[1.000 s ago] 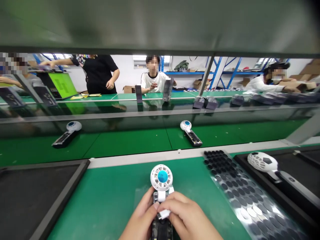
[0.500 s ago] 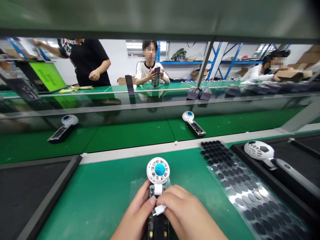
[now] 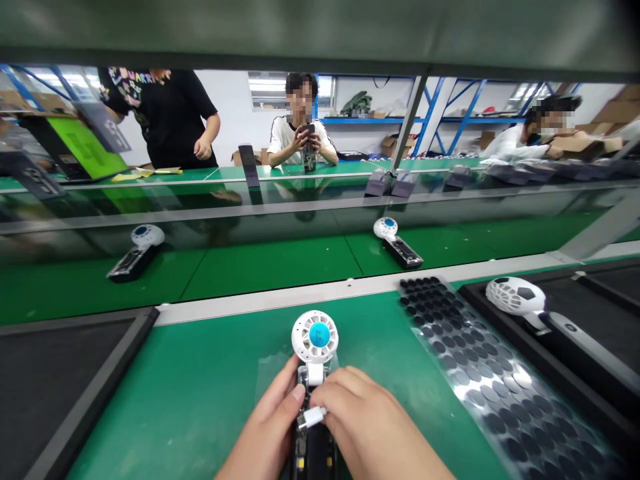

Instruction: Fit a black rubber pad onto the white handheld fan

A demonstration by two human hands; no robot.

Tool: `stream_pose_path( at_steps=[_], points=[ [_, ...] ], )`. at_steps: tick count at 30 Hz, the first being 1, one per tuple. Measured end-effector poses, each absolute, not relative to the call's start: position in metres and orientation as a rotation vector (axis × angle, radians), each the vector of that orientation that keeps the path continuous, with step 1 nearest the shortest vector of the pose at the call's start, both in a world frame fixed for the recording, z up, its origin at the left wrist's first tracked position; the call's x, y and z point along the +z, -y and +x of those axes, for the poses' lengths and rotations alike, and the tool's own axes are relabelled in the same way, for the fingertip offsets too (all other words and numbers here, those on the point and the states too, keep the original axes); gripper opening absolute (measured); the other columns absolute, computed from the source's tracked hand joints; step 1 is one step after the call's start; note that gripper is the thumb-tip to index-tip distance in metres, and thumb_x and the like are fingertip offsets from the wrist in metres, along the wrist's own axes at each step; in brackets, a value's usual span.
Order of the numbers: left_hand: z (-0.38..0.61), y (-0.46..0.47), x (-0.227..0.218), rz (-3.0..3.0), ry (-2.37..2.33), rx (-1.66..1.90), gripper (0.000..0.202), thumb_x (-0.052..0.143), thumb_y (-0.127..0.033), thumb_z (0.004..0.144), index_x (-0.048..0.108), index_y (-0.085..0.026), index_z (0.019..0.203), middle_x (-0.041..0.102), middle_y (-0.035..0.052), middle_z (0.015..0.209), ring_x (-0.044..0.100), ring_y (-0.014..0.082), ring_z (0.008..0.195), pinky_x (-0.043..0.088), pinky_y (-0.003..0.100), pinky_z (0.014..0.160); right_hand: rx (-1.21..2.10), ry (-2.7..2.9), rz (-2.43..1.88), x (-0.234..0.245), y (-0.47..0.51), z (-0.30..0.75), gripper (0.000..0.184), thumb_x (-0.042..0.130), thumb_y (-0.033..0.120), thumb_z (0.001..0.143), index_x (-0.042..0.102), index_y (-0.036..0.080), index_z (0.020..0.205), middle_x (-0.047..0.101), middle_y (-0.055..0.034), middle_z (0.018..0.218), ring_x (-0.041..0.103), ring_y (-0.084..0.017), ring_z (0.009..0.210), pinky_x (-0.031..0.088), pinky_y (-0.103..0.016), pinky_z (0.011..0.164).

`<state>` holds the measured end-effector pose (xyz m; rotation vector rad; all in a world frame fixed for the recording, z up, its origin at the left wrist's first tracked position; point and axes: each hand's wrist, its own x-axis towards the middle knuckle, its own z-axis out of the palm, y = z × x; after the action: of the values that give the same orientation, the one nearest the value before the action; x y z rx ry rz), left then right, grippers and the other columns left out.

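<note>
A handheld fan (image 3: 315,337) with a white round head, a blue centre and a black handle showing its inner parts lies upright in view in front of me. My left hand (image 3: 267,423) is closed around the left side of its handle, thumb on top. Over the same handle, my right hand (image 3: 363,417) pinches a white USB plug (image 3: 313,418), whose metal end points left. The right fingertips partly hide the handle's upper part. Clear plastic film (image 3: 267,373) shows on the green mat beneath the fan.
A sheet of round black stickers (image 3: 465,347) lies right, beside a tray (image 3: 475,303) with a football-patterned fan (image 3: 517,297). Another black tray (image 3: 145,327) is left. Two fans (image 3: 136,253) (image 3: 399,243) lie on the green belt (image 3: 270,260). People work across it.
The two fans on the belt have shifted right. Both my hands keep their hold, with the plug still over the handle. Across the belt, a person has raised the dark object they hold.
</note>
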<state>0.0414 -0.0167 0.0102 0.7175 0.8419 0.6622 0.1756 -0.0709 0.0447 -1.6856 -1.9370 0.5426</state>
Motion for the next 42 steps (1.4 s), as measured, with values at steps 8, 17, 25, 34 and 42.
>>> stream_pose_path(
  at_steps=[8,17,25,34,42],
  points=[
    [0.044,0.016,0.012,0.732,-0.842,0.656,0.053,0.064,-0.036,0.068,0.053,-0.019,0.117,0.055,0.0094,0.121,0.043,0.0307,0.116,0.031,0.042,0.098,0.546,1.932,-1.681,0.044,0.07,0.176,0.021,0.05,0.0,0.075,0.061,0.017,0.079,0.061,-0.0031,0.08,0.053,-0.018,0.074,0.046,-0.027,0.064],
    [0.046,0.017,0.003,0.671,-0.812,0.737,0.035,0.071,-0.034,0.062,0.066,-0.027,0.097,0.061,0.0032,0.114,0.045,0.0277,0.115,0.029,0.042,0.1,0.46,1.945,-1.671,0.039,0.073,0.175,0.019,0.051,0.0,0.073,0.058,0.017,0.073,0.06,-0.0021,0.077,0.052,-0.018,0.072,0.045,-0.026,0.061],
    [0.042,0.016,0.002,0.702,-0.768,0.666,0.035,0.069,-0.034,0.065,0.064,-0.028,0.1,0.06,0.0007,0.116,0.042,0.024,0.118,0.023,0.036,0.103,0.363,1.887,-1.655,0.033,0.077,0.171,0.024,0.047,-0.002,0.072,0.058,0.019,0.074,0.059,-0.0023,0.075,0.052,-0.018,0.07,0.045,-0.025,0.059],
    [0.044,0.018,0.01,0.511,-0.718,0.654,0.034,0.072,-0.028,0.062,0.067,-0.025,0.096,0.065,0.0038,0.109,0.049,0.0254,0.111,0.029,0.036,0.1,0.609,1.458,-1.704,0.034,0.075,0.171,0.028,0.05,0.004,0.071,0.053,0.025,0.09,0.049,-0.002,0.098,0.052,-0.016,0.078,0.045,-0.029,0.072],
    [0.036,0.015,0.025,0.595,-0.773,0.61,0.051,0.073,-0.029,0.06,0.054,-0.017,0.107,0.071,0.0087,0.091,0.064,0.0255,0.086,0.046,0.03,0.071,1.063,1.008,-1.537,0.04,0.066,0.182,0.02,0.04,0.039,0.081,0.045,0.021,0.073,0.042,0.0042,0.065,0.044,-0.014,0.064,0.036,-0.025,0.06]
  ],
)
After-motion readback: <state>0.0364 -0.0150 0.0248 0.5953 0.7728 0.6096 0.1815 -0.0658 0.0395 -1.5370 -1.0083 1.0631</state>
